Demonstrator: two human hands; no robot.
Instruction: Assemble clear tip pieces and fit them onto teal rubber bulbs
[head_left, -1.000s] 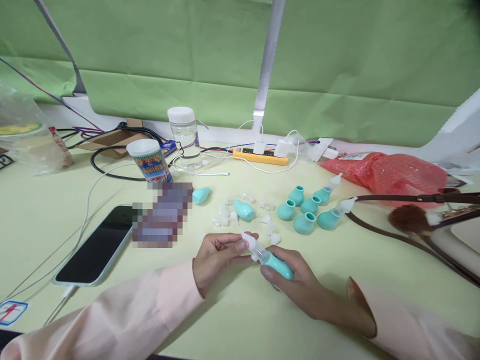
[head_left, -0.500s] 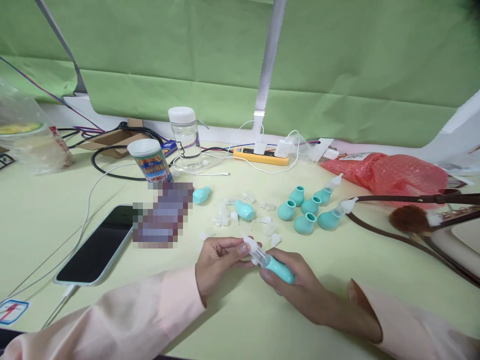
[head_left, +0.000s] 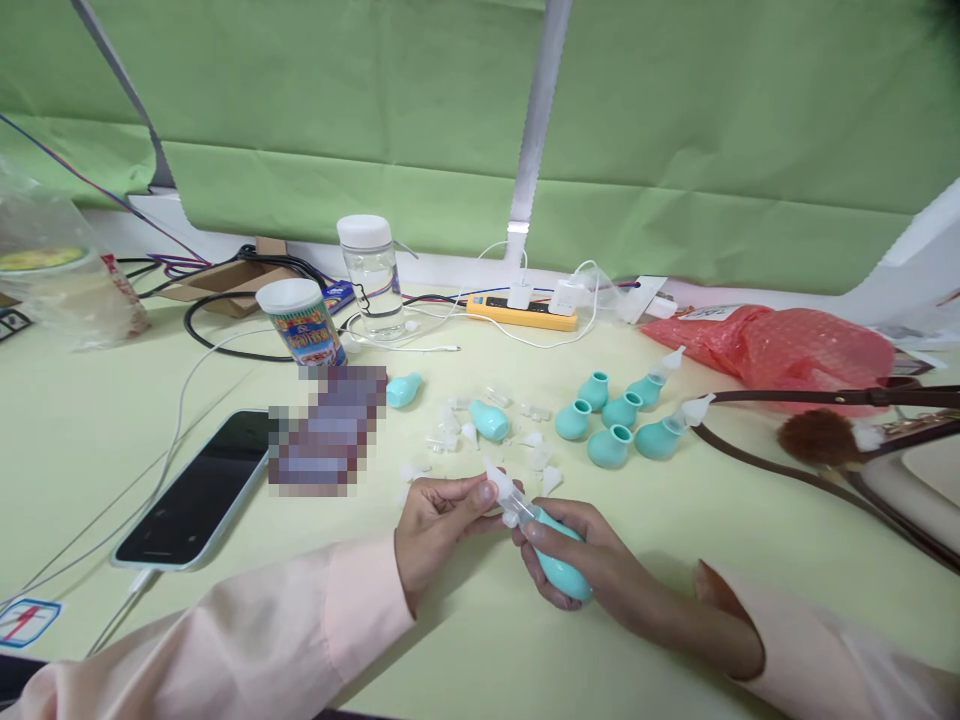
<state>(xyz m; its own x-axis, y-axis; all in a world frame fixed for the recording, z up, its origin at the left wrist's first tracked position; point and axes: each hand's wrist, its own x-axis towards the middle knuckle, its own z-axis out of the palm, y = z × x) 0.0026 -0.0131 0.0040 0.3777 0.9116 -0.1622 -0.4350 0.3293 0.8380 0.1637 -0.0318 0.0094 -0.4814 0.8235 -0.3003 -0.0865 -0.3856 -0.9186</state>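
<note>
Between my hands is a nasal aspirator, its turquoise bulb [head_left: 561, 570] joined to a clear tube [head_left: 522, 505] with a whitish tip [head_left: 497, 482]. My left hand [head_left: 442, 525] pinches the tip and upper tube. My right hand [head_left: 592, 555] wraps round the bulb, thumb on its neck. Past my fingers, small clear and white parts [head_left: 444, 432] lie scattered around a loose turquoise bulb [head_left: 490, 421]. Another bulb [head_left: 404, 390] rests to the left. On the right several open bulbs [head_left: 610, 447] stand upright, beside two aspirators [head_left: 660, 438] fitted with tips.
A phone [head_left: 195, 490] on a white cable lies at left, by a blurred-out patch. Behind stand a printed cup [head_left: 304, 325], a water bottle [head_left: 373, 280] and a yellow power strip [head_left: 521, 313]. A red plastic bag [head_left: 787, 350] and brown-strapped bag [head_left: 922, 460] occupy the right.
My right hand has shifted its grip: the thumb now lies higher, on the bulb's neck, and more of the bulb shows. My left hand stays on the tip.
</note>
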